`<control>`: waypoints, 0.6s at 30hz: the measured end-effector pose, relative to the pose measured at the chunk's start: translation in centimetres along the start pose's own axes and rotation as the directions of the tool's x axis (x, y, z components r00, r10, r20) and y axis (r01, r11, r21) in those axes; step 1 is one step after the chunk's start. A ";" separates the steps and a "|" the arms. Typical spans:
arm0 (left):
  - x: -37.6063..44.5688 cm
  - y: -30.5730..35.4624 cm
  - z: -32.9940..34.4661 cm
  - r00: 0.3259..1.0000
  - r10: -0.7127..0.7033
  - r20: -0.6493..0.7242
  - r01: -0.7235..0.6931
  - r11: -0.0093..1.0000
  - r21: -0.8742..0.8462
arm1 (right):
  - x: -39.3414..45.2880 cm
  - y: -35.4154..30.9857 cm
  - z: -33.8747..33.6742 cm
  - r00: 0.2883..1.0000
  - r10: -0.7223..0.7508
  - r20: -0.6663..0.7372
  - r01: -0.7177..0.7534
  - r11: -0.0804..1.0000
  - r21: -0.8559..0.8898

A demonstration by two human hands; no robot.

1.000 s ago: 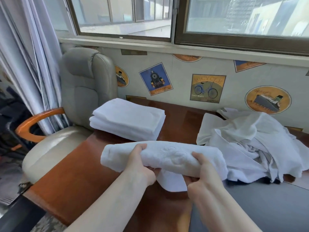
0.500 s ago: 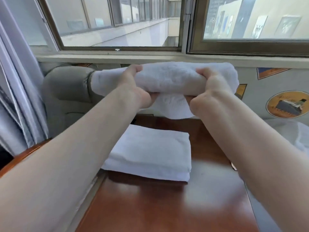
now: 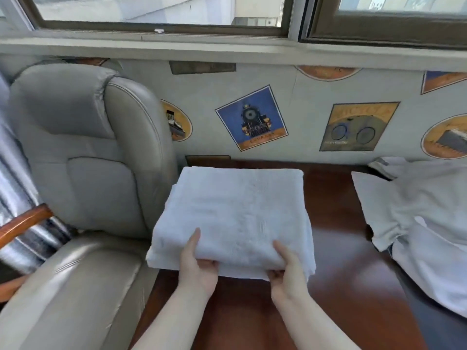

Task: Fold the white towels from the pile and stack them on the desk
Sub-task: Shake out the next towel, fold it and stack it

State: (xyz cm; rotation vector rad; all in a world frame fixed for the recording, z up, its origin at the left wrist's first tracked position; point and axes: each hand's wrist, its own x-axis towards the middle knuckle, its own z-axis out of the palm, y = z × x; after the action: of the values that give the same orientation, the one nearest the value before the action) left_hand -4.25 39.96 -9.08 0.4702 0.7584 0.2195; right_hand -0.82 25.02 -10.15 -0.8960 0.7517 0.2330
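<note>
The left hand [image 3: 198, 267] grips the near edge of a folded white towel [image 3: 235, 218], thumb lying flat on top and fingers tucked out of sight beneath. The right hand [image 3: 288, 270] holds the same edge just beside it in the same way, thumb on top, fingers curled under. This towel lies on top of a stack of folded towels [image 3: 309, 267], whose lower layers show at the near edge. The stack sits on a red-brown wooden desk [image 3: 336, 261]. To the right of the stack, well apart, a pile of loose white towels [image 3: 419, 213] is heaped on the desk. To the left of the stack stands a grey leather chair [image 3: 83, 160], just beside it. Behind the stack, a wall carries a train picture [image 3: 251, 117] beneath a window sill [image 3: 227, 50].
</note>
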 end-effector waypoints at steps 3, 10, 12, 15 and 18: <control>0.6 0.9 -0.1 0.997 0.037 -0.061 -0.036 0.999 0.008 | 1.0 -1.1 0.3 0.998 -0.055 -0.034 0.054 0.998 -0.032; -0.1 1.2 -0.7 0.628 0.672 -0.392 -0.513 0.736 0.442 | -0.7 -1.4 -0.7 0.599 -0.758 -0.258 0.587 0.634 -0.503; -0.1 1.0 0.1 0.390 0.909 0.147 -0.683 0.178 0.708 | -0.7 -1.7 0.7 0.389 -0.912 0.129 0.787 0.257 -0.560; 1.4 -1.2 2.3 0.607 0.324 0.726 -0.428 -0.636 0.642 | 0.0 -0.2 4.3 0.424 -0.313 0.850 0.736 -0.427 -0.525; 4.2 0.0 2.8 0.811 0.196 0.551 -0.209 -0.783 0.586 | 3.9 -2.3 4.4 0.660 -0.115 0.743 0.512 -0.655 -0.556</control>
State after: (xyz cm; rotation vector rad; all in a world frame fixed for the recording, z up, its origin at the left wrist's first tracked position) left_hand 0.70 40.52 -9.83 2.9876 0.4293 -0.0527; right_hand 5.22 26.54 -9.64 -2.9268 -0.6503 0.1763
